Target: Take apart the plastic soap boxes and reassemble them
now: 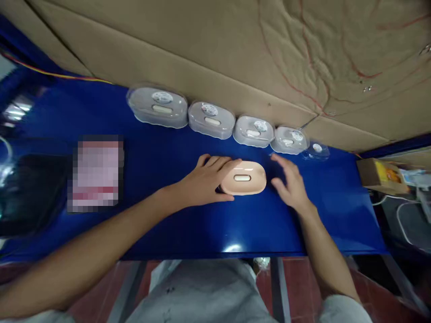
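Observation:
A peach-coloured oval box [255, 184] with a pale slot-shaped piece on its top sits on the blue table in front of me. My left hand [210, 181] grips its left end, thumb on the near side and fingers along the far side. To the right of the box, my right hand [290, 183] is held open, thumb and fingers apart, touching nothing that I can see. Behind both hands stands a row of clear-lidded oval containers, among them a large one [158, 107] at the left and a smaller one [288, 140] towards the right.
A brown cardboard-like wall [208, 40] with loose red wires rises behind the row. At left lie a blurred-out flat item [97, 172] and a dark object [32, 193]. An open cardboard box [380, 177] stands at right. The blue table's [202, 237] front edge is near my lap.

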The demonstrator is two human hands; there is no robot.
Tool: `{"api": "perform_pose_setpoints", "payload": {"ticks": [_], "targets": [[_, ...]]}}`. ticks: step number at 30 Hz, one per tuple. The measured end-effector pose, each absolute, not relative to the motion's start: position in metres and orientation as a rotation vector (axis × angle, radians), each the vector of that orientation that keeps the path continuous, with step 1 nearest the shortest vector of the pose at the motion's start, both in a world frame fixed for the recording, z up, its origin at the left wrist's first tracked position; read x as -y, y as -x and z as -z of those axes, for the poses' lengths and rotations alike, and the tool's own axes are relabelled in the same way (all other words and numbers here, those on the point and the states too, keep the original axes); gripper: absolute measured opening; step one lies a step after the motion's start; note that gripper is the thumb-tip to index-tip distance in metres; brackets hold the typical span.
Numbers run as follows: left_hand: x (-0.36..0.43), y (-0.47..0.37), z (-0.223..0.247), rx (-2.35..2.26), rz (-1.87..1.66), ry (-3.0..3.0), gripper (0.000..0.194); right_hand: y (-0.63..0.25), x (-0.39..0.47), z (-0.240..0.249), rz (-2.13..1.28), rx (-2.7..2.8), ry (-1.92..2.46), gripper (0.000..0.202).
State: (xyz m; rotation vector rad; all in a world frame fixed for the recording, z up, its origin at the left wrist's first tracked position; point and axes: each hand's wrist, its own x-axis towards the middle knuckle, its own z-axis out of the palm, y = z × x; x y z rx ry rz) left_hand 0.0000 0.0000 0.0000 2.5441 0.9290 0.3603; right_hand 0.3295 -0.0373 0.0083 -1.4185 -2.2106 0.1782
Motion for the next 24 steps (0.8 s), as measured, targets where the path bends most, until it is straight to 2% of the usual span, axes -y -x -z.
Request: {"api": "perform_pose_setpoints", "payload": {"ticks": [3,5,8,13,16,20,22,24], "targets": [[-0.001,0.002,-0.002,-0.928,-0.344,-2.540,0.104,-0.365,0.024,-0.006,0.046,1.898,1.631,0.053],[-0.001,0.003,-0.003,-0.926,-0.335,-2.540,0.102,-0.390,0.015,0.000,0.135,1.828,1.771,0.061],[-0.001,0.002,-0.003,-0.922,-0.325,-2.546,0.100,-0.420,0.005,0.012,0.168,1.807,2.078,0.077],[-0.001,0.002,-0.002,-0.921,-0.339,-2.561,0.101,-0.435,0.012,0.009,0.215,1.827,2.273,0.079],[-0.001,0.003,-0.002,-0.909,-0.337,-2.561,0.099,-0.440,0.025,-0.001,0.130,1.891,2.301,0.088],[-0.001,0.004,-0.001,-0.893,-0.373,-2.558,0.101,-0.456,0.037,-0.011,-0.174,1.798,2.421,0.110],[-0.001,0.005,0.000,-0.892,-0.397,-2.542,0.105,-0.461,0.040,-0.017,-0.263,1.814,2.332,0.109],[-0.001,0.005,0.000,-0.887,-0.417,-2.507,0.109,-0.454,0.044,-0.026,-0.302,1.891,2.164,0.100]]}}
